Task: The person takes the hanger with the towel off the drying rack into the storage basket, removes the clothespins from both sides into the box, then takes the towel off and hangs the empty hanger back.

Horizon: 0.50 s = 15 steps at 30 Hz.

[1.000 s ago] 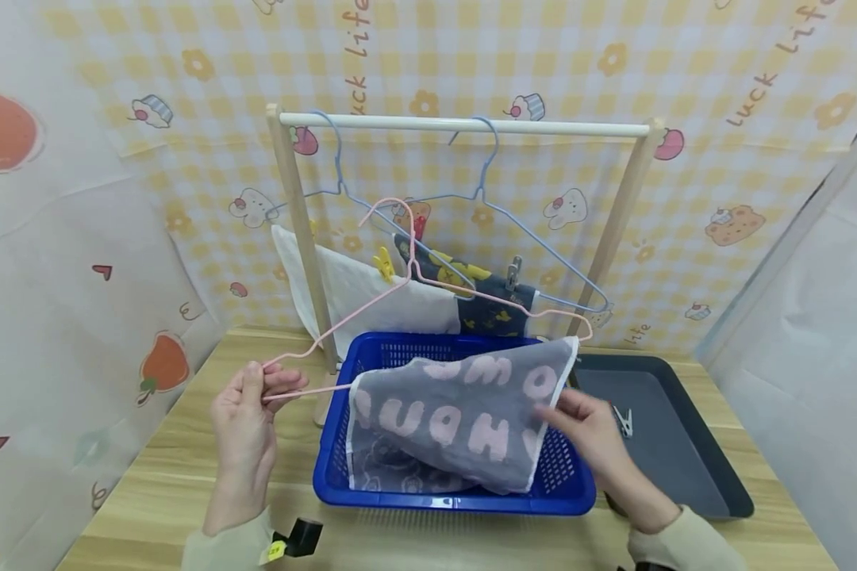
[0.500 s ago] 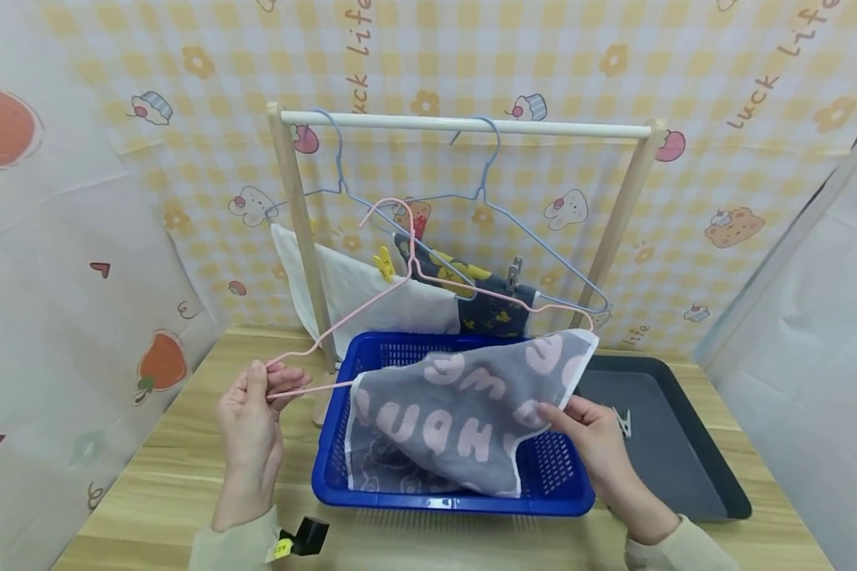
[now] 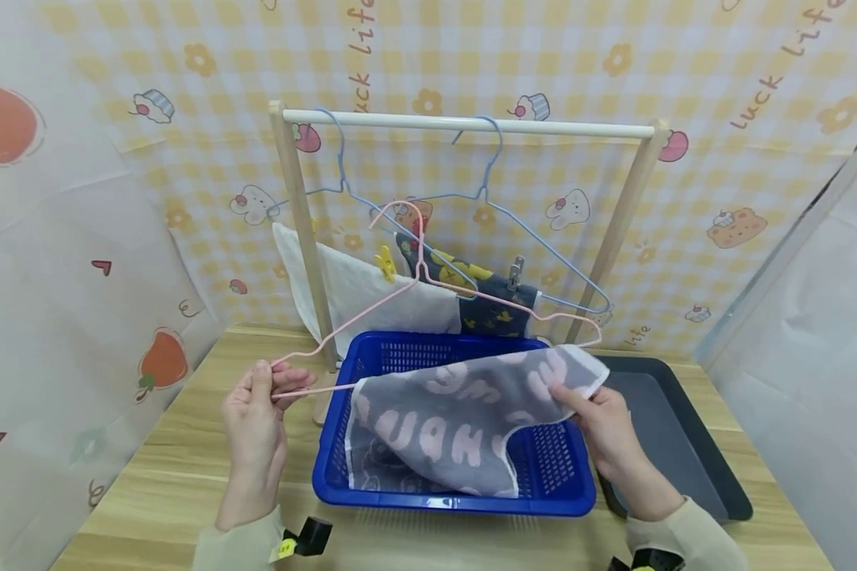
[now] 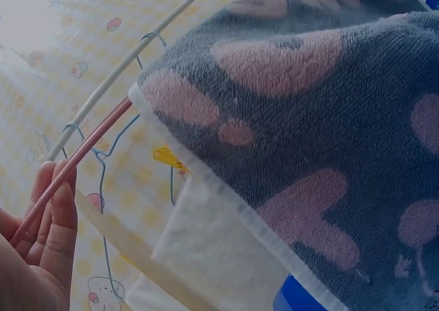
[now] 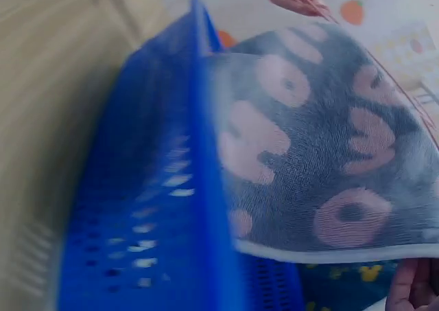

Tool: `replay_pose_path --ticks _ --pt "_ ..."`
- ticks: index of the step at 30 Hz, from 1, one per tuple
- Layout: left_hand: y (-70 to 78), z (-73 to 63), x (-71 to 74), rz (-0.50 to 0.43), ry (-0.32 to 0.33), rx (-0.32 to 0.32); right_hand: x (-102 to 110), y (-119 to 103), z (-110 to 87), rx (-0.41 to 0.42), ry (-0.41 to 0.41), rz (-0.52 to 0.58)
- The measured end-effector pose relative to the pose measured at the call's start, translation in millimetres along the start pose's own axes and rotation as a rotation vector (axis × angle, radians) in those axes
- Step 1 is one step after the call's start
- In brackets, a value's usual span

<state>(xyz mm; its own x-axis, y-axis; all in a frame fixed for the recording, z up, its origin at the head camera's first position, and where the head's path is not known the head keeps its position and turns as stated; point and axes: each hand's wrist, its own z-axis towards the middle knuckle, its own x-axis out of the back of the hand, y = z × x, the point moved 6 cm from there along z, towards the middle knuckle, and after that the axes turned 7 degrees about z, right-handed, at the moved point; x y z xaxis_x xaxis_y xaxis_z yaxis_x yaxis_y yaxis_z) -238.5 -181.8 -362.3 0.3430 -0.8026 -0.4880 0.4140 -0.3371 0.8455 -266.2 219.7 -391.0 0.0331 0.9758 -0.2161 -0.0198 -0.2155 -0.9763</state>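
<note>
Head view: two bare hands work above a blue basket (image 3: pixel 457 502) on a wood-grain surface (image 3: pixel 164 492). On the left, the left hand (image 3: pixel 253 408) has its thumb and fingers pinched on the left end of a pink hanger (image 3: pixel 421 252), which is held upright with its hook at the top. A grey towel (image 3: pixel 436 404) with pink lettering and a white hem drapes over the hanger's lower bar, its folds hanging inside and above the basket. On the right, the right hand (image 3: pixel 610 432) pinches the towel's right edge between thumb and fingers, lifting that corner near the hanger's right end.

Behind stands a wooden rack (image 3: pixel 564 128) with two blue hangers (image 3: pixel 497 151) on its rail. A white cloth (image 3: pixel 378 313) with a yellow clip (image 3: pixel 384 263) hangs at left; a dark cloth (image 3: pixel 500 313) with a metal clip (image 3: pixel 516 272) hangs beside it. A grey tray (image 3: pixel 685 444) lies right of the basket.

The left wrist view shows the pink bar entering the towel's fold. In the right wrist view, the basket's side is blurred.
</note>
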Motion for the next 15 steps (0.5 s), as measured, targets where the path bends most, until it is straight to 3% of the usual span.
replay_pose_path --ticks 7,12,15 --pt "4.0 9.0 10.1 0.02 0.064 -0.029 -3 19 -13.1 -0.035 0.014 -0.268" --pt "4.6 10.7 14.0 0.032 0.069 -0.008 -4 26 -11.5 0.02 -0.045 -0.394" --pt "3.8 9.4 14.0 0.046 0.062 0.0 -8 28 -8.6 0.083 -0.094 -0.526"
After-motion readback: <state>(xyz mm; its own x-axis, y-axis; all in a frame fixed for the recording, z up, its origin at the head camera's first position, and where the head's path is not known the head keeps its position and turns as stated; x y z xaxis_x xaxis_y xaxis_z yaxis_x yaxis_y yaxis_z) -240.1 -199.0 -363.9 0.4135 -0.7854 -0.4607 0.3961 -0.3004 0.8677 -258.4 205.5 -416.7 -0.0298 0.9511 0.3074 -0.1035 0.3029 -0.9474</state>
